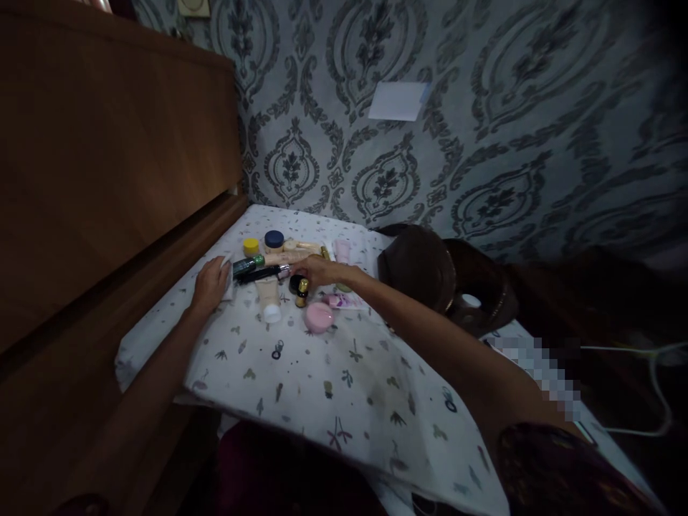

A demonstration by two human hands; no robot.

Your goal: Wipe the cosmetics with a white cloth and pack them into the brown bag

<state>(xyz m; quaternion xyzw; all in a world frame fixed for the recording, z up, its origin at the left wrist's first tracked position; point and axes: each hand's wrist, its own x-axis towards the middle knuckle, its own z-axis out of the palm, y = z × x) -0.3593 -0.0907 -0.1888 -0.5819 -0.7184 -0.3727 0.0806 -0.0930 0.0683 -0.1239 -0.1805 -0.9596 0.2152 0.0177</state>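
Note:
My left hand (209,284) rests at the left of a group of cosmetics, its fingers bent over a pale flat packet (228,284). My right hand (318,271) reaches into the group with fingertips pinched together; what they hold is hidden. Just below those fingertips are a small black round container (295,284) and a small gold-capped bottle (302,290). Left of them lie dark brush-like sticks (263,274) and a green-capped tube (248,266). A beige tube with a white cap (269,299) and a round pink case (319,317) lie nearer to me.
A yellow-lidded jar (251,247) and a blue-lidded jar (274,241) stand behind. A pink-and-white tube (347,301) lies on the patterned white cloth (322,401). A brown bag (416,269) sits at right, wooden furniture (118,143) at left, patterned wall behind.

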